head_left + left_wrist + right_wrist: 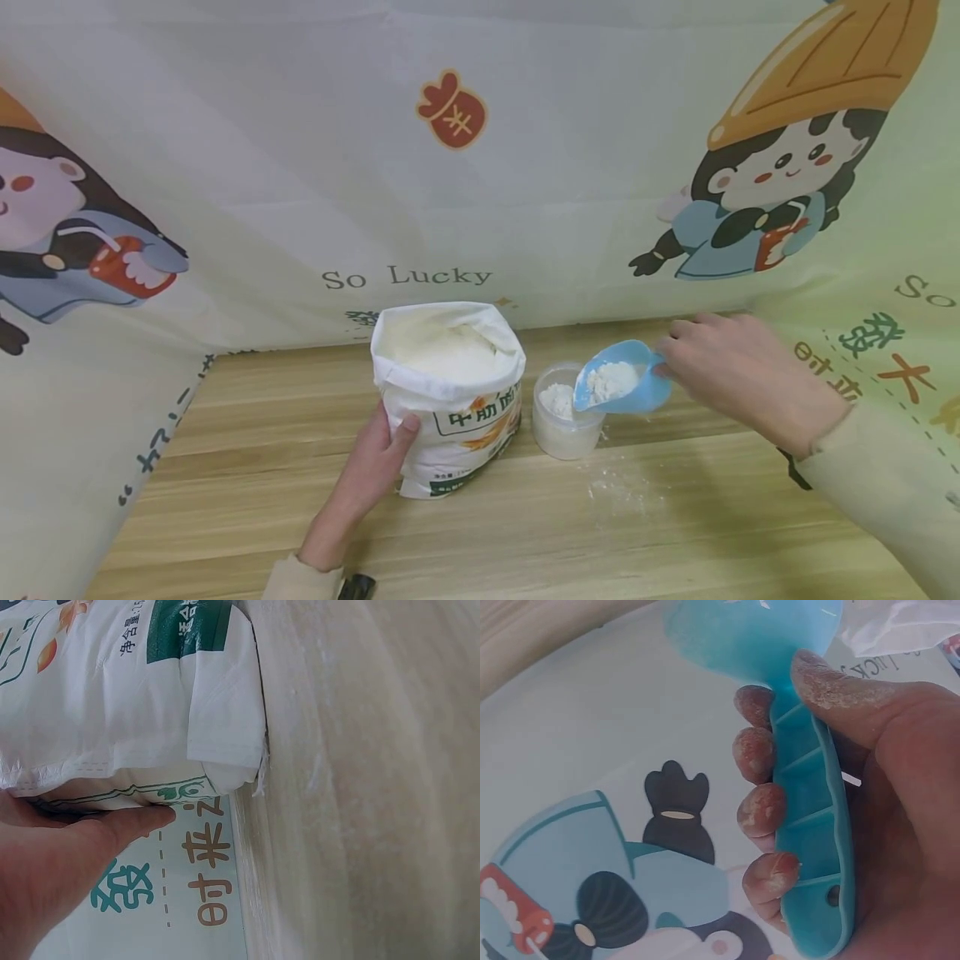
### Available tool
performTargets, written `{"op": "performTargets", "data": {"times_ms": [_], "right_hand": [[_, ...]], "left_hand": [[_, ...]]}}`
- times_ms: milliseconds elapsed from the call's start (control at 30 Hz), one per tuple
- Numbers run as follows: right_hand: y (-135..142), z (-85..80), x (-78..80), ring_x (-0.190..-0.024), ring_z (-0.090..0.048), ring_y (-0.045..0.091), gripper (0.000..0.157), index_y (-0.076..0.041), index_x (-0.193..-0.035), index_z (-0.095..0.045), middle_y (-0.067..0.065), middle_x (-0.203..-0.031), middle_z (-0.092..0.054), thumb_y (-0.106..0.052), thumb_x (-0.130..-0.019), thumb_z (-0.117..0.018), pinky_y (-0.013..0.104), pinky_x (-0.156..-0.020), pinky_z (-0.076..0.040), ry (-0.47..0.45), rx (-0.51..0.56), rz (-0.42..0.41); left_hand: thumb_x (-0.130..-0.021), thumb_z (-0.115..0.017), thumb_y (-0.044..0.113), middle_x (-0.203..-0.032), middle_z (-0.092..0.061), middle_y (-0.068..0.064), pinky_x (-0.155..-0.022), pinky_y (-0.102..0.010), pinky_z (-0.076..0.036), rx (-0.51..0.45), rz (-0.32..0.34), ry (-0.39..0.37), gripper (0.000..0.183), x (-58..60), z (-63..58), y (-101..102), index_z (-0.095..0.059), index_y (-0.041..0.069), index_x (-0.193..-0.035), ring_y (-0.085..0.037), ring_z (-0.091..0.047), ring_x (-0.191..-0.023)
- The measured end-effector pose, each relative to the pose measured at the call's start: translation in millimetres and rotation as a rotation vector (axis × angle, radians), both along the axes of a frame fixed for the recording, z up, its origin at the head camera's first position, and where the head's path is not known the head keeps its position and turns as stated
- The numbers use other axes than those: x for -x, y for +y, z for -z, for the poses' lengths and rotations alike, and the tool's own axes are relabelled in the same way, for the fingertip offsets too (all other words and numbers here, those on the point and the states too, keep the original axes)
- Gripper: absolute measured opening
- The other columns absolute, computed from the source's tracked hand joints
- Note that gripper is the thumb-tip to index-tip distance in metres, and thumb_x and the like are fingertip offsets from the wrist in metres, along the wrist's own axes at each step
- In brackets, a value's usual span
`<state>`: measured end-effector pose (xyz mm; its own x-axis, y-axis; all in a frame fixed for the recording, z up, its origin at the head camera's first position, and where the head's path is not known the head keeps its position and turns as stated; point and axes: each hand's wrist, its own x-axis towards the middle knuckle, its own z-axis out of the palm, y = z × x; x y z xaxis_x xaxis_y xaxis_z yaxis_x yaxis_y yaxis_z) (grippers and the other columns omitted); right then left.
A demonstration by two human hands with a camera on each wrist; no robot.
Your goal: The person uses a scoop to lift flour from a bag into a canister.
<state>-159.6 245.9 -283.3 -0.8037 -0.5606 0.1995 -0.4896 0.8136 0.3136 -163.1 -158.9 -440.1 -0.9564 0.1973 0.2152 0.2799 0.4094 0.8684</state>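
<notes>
An open white flour bag (427,467) stands on the wooden table, its top rolled down and pale flour showing inside. My left hand (378,457) grips its left side, thumb on the front; other fingers are hidden behind. To the bag's right is a clear plastic tub (570,440) with flour (557,400) in it. My right hand (738,371) holds a blue scoop (654,395), its lip over the tub's right rim and a heap of flour in its bowl. In the right wrist view, fingers curl round the ribbed scoop handle (806,780), flour dusting the thumb and fingertips.
Spilled flour (618,487) dusts the wooden table (247,483) in front of the tub. A pale printed cloth (300,167) with cartoon figures and lettering rises behind the table and along both sides.
</notes>
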Motion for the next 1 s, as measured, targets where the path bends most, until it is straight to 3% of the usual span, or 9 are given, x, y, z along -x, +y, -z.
{"op": "performTargets", "data": {"times_ms": [167, 467, 1000], "right_hand": [[-6.3, -2.0, 1.7, -0.060, -0.054, 0.021, 0.024, -0.015, -0.079, -0.068, -0.001, -0.068, -0.054, -0.028, -0.085, -0.087, 0.038, -0.046, -0.047, 0.009, -0.016, -0.002], [-17.4, -8.2, 4.8, -0.063, -0.054, 0.023, 0.022, -0.014, -0.081, -0.070, 0.001, -0.073, -0.059, -0.029, -0.088, -0.084, 0.037, -0.047, -0.047, -0.051, -0.052, 0.024], [-34.8, -12.4, 4.5, -0.057, -0.044, 0.019, 0.028, -0.014, -0.066, -0.066, 0.001, -0.065, -0.054, -0.018, -0.083, -0.088, 0.030, -0.046, -0.038, 0.019, -0.079, -0.025]], "left_hand": [[-0.110, -0.045, 0.043, -0.145, -0.056, -0.023, -0.110, -0.063, -0.042, -0.008, 0.007, -0.005, 0.055, -0.4, 0.2, -0.6, -0.040, 0.006, -0.151, -0.042, -0.052, -0.135], [-0.110, -0.044, 0.043, -0.145, -0.055, -0.022, -0.109, -0.063, -0.043, -0.006, 0.007, -0.008, 0.056, -0.6, 0.3, -0.5, -0.039, 0.007, -0.152, -0.042, -0.053, -0.135], [-0.109, -0.044, 0.048, -0.145, -0.056, -0.022, -0.108, -0.063, -0.043, -0.009, 0.010, -0.006, 0.059, -0.9, 0.1, -1.0, -0.040, 0.006, -0.151, -0.041, -0.053, -0.134]]}}
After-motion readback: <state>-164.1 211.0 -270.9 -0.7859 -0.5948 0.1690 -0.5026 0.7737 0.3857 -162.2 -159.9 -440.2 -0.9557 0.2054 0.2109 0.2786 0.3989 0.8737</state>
